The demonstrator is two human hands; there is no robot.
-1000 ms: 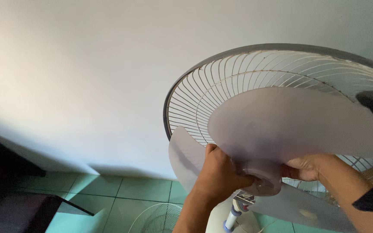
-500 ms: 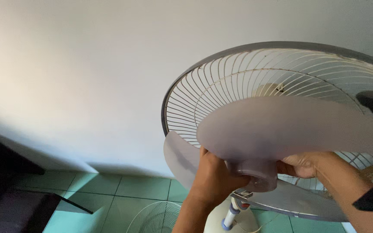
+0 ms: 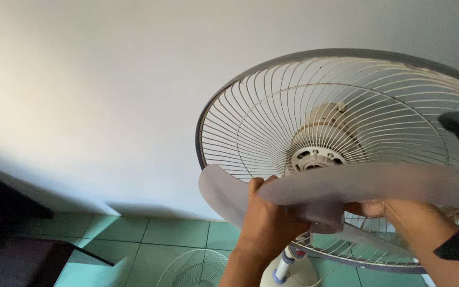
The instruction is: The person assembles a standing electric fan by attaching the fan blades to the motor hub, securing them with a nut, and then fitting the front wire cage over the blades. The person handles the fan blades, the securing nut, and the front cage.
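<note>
On the left I see the wall (image 3: 107,95), the green floor (image 3: 150,239), and a loose wire guard (image 3: 195,268) lying down there. My left hand (image 3: 269,223) is wrapped around the middle hub of the fan blade (image 3: 346,186), gripping it. The blade sits just in front of the back grille (image 3: 304,106), off the motor (image 3: 314,154). I think it is light, thin plastic that bends and can crack, so the thick hub is the best spot to hold. My right hand (image 3: 370,208) grips the hub's other side, partly hidden.
</note>
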